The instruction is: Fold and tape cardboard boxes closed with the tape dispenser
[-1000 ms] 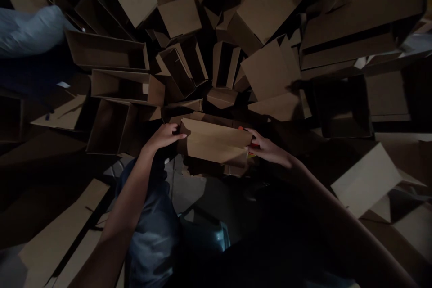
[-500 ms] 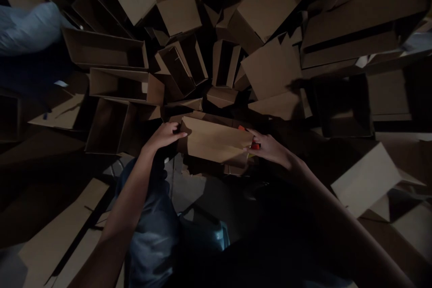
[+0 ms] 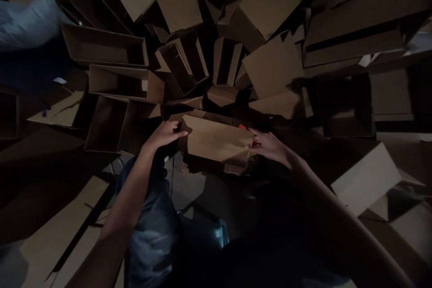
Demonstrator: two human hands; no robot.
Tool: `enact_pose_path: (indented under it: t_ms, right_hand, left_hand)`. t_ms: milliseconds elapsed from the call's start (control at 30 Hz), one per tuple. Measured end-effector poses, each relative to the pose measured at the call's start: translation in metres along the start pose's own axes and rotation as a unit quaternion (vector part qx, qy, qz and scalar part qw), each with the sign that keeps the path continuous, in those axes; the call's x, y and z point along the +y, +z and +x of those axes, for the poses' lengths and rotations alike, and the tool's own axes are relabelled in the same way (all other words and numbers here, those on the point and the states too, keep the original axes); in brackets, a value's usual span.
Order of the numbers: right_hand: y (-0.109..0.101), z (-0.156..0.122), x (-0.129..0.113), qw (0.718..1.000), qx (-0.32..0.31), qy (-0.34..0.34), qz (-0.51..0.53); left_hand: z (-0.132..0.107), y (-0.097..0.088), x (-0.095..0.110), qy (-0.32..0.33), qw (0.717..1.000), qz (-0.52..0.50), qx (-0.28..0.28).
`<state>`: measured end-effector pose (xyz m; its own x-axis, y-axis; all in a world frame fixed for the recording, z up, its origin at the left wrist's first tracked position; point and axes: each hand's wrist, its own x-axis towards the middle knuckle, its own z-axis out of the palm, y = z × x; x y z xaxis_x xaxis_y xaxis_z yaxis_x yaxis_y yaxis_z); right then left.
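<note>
Floor (image 3: 189, 189) is buried in open brown cartons (image 3: 104, 47), thickest toward the far edge. Flat cardboard sheets (image 3: 57, 234) lie along the near left edge. Someone else's pale blue garment (image 3: 23, 22) shows at the far left corner.

Cardboard box (image 3: 216, 139) is mid-floor, just in front of the person's knees, held between both hands.
- Left hand (image 3: 165, 134): grip clenched on the left end, fingers curled over the edge.
- Right hand (image 3: 270, 146): grip pinching the right end. Small red item (image 3: 242, 127) sits just beside it; can't tell if it's held.

Handling, my read: empty carton, so light. Stiff along the creases, but panels flex and crush easily. Dry, not slippery. Best held at the ends or folded corners, not mid-panel.

Writing: none readable, too dark. One pale slip (image 3: 59, 80) on a carton at left looks blank from here.
</note>
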<state>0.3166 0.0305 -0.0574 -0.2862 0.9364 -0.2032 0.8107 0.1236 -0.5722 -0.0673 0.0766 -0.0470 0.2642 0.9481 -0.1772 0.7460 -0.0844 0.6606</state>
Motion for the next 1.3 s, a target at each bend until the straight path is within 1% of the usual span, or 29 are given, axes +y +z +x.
enact_pose_path:
  t_ms: [333, 533, 667, 833, 967, 1100, 1200, 1300]
  right_hand:
    - [0.003, -0.002, 0.008, 1.000, 0.001, -0.023, 0.017]
    - [0.000, -0.003, -0.002, 0.999, 0.008, -0.002, -0.039]
    - [-0.001, -0.004, -0.005, 1.000, 0.005, -0.005, -0.013]
    - [0.000, -0.003, -0.001, 1.000, 0.009, -0.024, 0.002]
    - [0.001, -0.002, 0.004, 1.000, 0.000, -0.008, 0.013]
    - [0.000, -0.003, 0.001, 0.999, -0.001, 0.000, 0.045]
    - [-0.002, -0.004, -0.005, 0.999, -0.003, -0.001, 0.035]
    - [-0.002, -0.004, -0.008, 1.000, 0.008, 0.021, 0.012]
  left_hand:
    - [0.001, -0.001, 0.000, 0.003, 1.000, -0.009, -0.006]
    - [0.001, 0.000, 0.000, 0.000, 1.000, -0.003, -0.004]
    - [0.001, 0.001, -0.001, 0.006, 1.000, 0.002, -0.001]
    - [0.002, 0.001, -0.003, 0.005, 1.000, 0.009, -0.004]
    - [0.002, 0.001, -0.003, 0.005, 1.000, 0.002, -0.004]
    - [0.001, 0.000, -0.001, 0.006, 1.000, -0.010, -0.005]
    - [0.000, -0.001, 0.001, -0.002, 1.000, 0.008, -0.006]
    - [0.000, -0.001, 0.001, 0.000, 1.000, 0.014, -0.008]
